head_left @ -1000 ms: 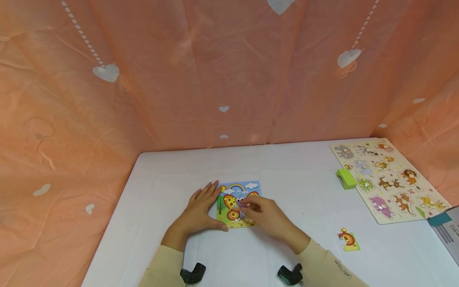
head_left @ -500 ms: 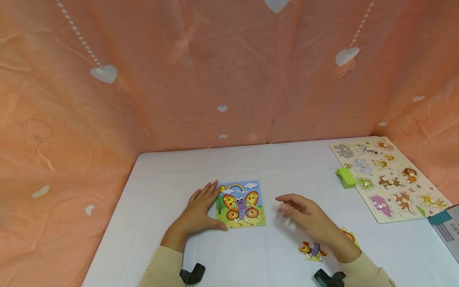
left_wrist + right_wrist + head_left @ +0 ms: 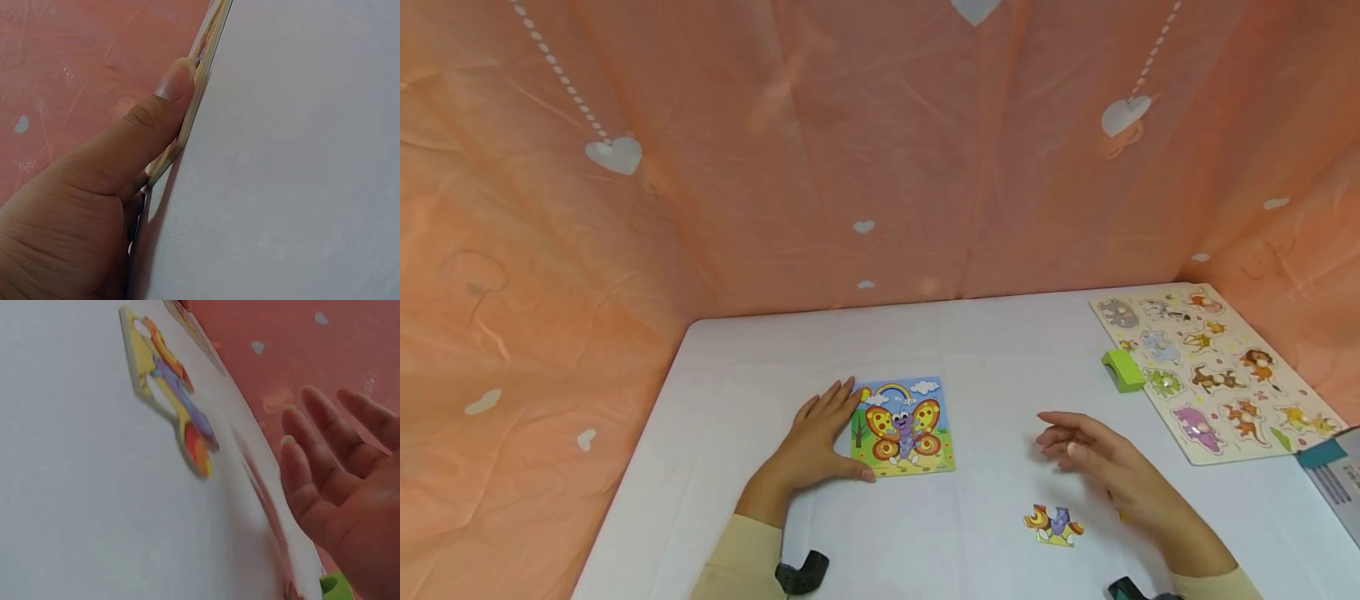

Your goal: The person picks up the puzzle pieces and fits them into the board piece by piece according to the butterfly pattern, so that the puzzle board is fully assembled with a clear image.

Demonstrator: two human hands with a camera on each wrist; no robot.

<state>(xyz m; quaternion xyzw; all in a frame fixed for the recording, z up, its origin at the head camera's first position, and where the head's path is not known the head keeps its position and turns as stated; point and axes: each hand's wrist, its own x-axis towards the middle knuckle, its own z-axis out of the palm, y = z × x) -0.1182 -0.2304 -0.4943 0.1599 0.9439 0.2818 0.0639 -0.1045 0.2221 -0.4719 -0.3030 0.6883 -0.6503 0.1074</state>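
A square jigsaw puzzle board with a purple and yellow butterfly picture lies on the white table. My left hand rests along its left side, fingers straight against the edge and thumb at the lower left corner. In the left wrist view the left thumb touches the board's edge. My right hand hovers to the right, fingers loosely bent and holding nothing. Left of its wrist lies a jigsaw piece with a purple and orange print. A second piece lies under the right hand, almost wholly hidden.
At the back right lies a large animal peg puzzle. A green arched block sits against its left edge. A grey and teal box is at the far right. An orange curtain stands behind the table.
My right hand has drawn back rightward from the puzzle board, its fingers spreading. The purple and orange piece now lies on the table. My left hand has stayed at the board.
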